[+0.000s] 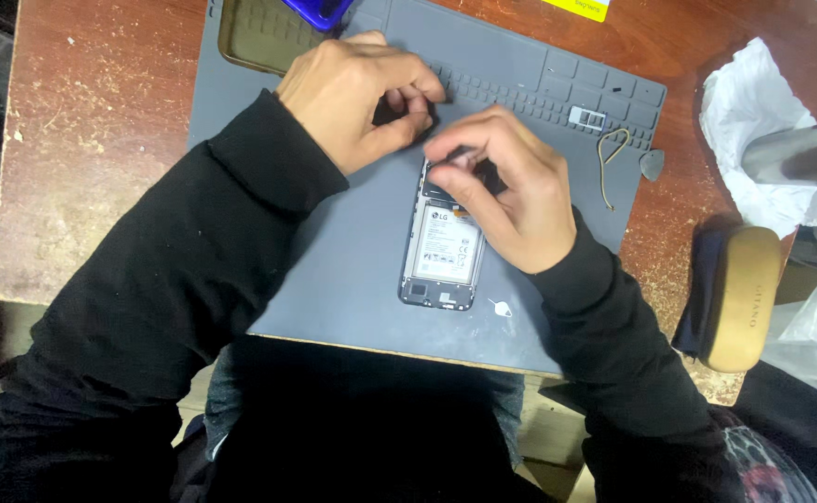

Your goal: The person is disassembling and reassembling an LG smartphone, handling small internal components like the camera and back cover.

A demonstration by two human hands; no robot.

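An opened smartphone (442,251) with its back cover off and its white-labelled battery showing lies on a grey repair mat (334,270). My right hand (506,191) rests over the phone's upper end, fingers pinched on a small part I cannot make out. My left hand (362,98) is just above and left of the phone, fingertips closed on a small dark piece. Both arms wear black sleeves.
A rubber band (611,158), a grey pick (652,164) and a small SIM tray (587,116) lie at the mat's right. A SIM pin (500,306) lies below the phone. White crumpled plastic (753,121) and a tan glasses case (739,298) sit at right on the wooden table (92,140).
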